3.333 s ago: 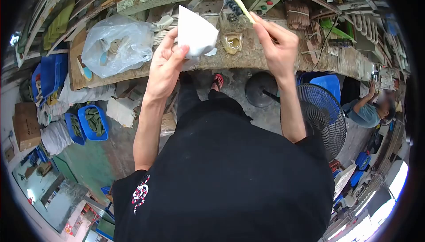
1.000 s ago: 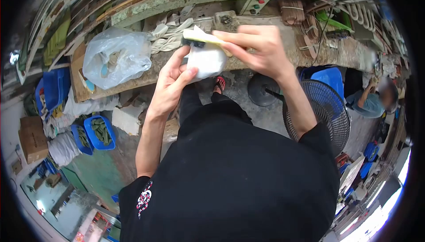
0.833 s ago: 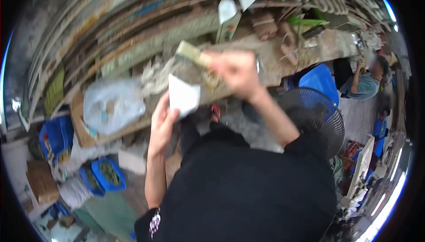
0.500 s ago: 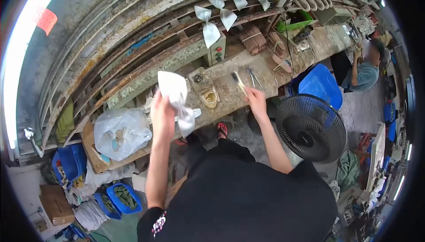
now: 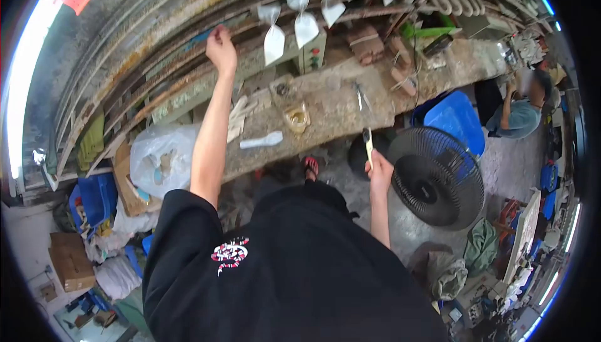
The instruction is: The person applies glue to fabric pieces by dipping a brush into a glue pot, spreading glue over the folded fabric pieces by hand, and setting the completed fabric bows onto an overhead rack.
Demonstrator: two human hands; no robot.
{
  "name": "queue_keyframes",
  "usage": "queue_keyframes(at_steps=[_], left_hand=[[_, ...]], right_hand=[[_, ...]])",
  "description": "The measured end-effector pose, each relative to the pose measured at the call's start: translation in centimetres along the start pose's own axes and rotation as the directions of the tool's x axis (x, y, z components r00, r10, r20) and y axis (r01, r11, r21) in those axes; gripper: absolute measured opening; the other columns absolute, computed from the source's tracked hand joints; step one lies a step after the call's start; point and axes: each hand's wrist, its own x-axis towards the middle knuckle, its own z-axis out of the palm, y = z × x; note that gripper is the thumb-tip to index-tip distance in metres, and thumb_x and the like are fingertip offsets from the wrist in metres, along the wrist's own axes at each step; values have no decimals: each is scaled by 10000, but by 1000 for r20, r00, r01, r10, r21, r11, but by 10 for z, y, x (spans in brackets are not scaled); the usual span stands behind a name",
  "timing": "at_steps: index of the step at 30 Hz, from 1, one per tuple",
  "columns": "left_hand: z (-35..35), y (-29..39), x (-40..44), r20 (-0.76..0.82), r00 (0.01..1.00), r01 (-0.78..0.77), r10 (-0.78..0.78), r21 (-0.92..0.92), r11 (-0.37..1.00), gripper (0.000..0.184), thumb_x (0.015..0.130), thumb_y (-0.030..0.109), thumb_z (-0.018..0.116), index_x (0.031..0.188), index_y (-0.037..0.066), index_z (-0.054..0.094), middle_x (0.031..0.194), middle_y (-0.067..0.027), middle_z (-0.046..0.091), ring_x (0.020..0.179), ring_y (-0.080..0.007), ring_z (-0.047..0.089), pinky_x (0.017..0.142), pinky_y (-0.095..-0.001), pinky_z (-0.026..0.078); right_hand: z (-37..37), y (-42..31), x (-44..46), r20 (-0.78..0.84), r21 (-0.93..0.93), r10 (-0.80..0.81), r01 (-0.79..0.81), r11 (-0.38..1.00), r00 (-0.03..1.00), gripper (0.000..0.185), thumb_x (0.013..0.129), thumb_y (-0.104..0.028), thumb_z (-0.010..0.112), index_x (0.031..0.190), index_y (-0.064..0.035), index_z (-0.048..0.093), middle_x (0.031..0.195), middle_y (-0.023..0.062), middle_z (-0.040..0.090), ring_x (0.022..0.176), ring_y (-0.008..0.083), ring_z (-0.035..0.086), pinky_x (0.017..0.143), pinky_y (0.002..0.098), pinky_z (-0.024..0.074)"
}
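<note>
My left hand [image 5: 221, 51] is raised beside the rack rails [image 5: 181, 82], its fingers curled together with nothing visible in them. To its right, a white knotted, bow-shaped piece [image 5: 273, 42] hangs over a rail, in a row with several similar pieces [image 5: 306, 27]. My right hand [image 5: 380, 170] grips the pale handle of a small dark-bristled brush [image 5: 369, 145], held upright off the bench's front edge. Between my hands, the worn workbench [image 5: 332, 113] carries a pot of yellowish liquid [image 5: 297, 118], a flat white strip [image 5: 261, 140] and metal pliers [image 5: 362, 99].
A black fan [image 5: 436, 178] stands close to my right hand, near a blue bin [image 5: 454, 119]. A clear plastic bag [image 5: 164, 159] lies at the bench's left end. Tan shoe forms [image 5: 404, 69] lie farther right. A person [image 5: 519, 113] sits beyond them.
The white bow-shaped piece has left my left hand and now hangs on the rail. My left hand has moved up to the rack; my right hand has drawn back with the brush.
</note>
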Motion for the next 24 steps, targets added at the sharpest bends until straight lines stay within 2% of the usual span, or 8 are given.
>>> queue_keyframes(at_steps=[5, 8, 13, 15, 17, 19, 20, 24], left_hand=[[-156, -35, -119, -226, 950, 251, -214, 147, 957, 338, 1062, 292, 551, 1059, -9, 704, 845, -53, 709, 758, -116, 643, 650, -301, 513], [-209, -99, -166, 91, 970, 155, -225, 484, 862, 294, 1048, 246, 537, 1051, 10, 712, 885, -130, 733, 789, -261, 690, 743, -373, 539], [-184, -160, -154, 359, 930, -275, 72, 557, 783, 207, 969, 169, 613, 1096, 37, 711, 955, -181, 698, 916, -385, 649, 813, -482, 512], [-158, -166, -130, 437, 894, -210, -101, 608, 766, 231, 997, 191, 558, 1081, 41, 714, 1070, -202, 701, 1018, -396, 627, 907, -484, 496], [-126, -185, -106, 457, 665, -59, -591, 820, 569, 334, 1000, 315, 562, 1172, 52, 677, 1107, -188, 709, 1072, -392, 646, 926, -481, 498], [-103, -264, -124, 362, 922, -256, -139, 838, 482, 426, 997, 407, 536, 1253, 81, 634, 1265, -207, 659, 1190, -415, 599, 1009, -531, 462], [-97, -297, -123, 363, 866, -171, -342, 860, 480, 653, 936, 525, 576, 1480, 181, 466, 1534, -159, 467, 1373, -406, 464, 1108, -591, 371], [-92, -297, -124, 215, 801, 7, -558, 929, 369, 789, 930, 596, 532, 1579, 205, 310, 1639, -142, 312, 1478, -388, 327, 1154, -641, 242]], right_hand=[[25, 18, 1, -57, -66, 68, -71, 995, 996, 411, 1053, -343, 576, 795, -47, 698, 596, -71, 482, 529, 20, 367, 487, 237, 241], [36, 32, -4, -18, -157, 79, -80, 984, 997, 395, 1057, -367, 567, 967, -36, 762, 611, -82, 468, 533, 18, 359, 487, 230, 238], [90, 0, -29, 39, -77, 222, -218, 973, 974, 364, 1059, -371, 565, 1021, -49, 732, 663, -102, 450, 544, -3, 321, 493, 199, 227], [97, 2, -41, 64, -49, 233, -230, 972, 970, 330, 1063, -355, 559, 1054, -53, 692, 694, -84, 494, 556, 3, 355, 495, 193, 247], [103, 6, -56, 48, -6, 224, -224, 975, 973, 317, 1067, -345, 552, 1062, -50, 670, 703, -70, 507, 555, 8, 368, 494, 194, 259], [102, 14, -65, 32, 58, 203, -205, 977, 979, 286, 1081, -317, 521, 1107, -47, 611, 727, -35, 535, 554, 27, 404, 496, 200, 297], [101, 13, -71, 21, 63, 206, -207, 976, 978, 284, 1085, -315, 511, 1113, -48, 603, 728, -33, 533, 555, 29, 404, 499, 202, 302], [92, 11, -83, -15, 67, 178, -176, 982, 984, 278, 1096, -309, 480, 1121, -56, 593, 736, -33, 536, 560, 31, 406, 506, 204, 313]])
